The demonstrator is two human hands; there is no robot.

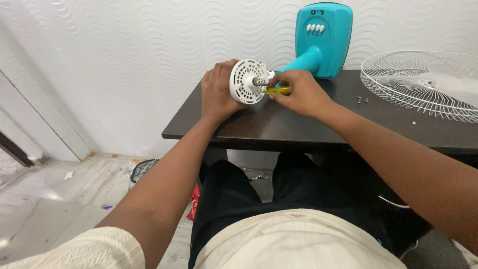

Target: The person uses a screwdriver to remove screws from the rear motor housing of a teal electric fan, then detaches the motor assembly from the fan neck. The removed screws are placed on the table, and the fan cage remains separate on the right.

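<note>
A white round fan motor housing with a metal shaft lies on its side on the dark table, joined to a teal fan stand. My left hand wraps around the housing from the left and holds it steady. In my right hand is a yellow-handled screwdriver, its tip against the front face of the housing near the shaft.
A white wire fan guard lies flat on the right of the table. Two small screws sit near it. The teal base leans against the patterned wall. On the floor under the table's left edge are another grille and scraps.
</note>
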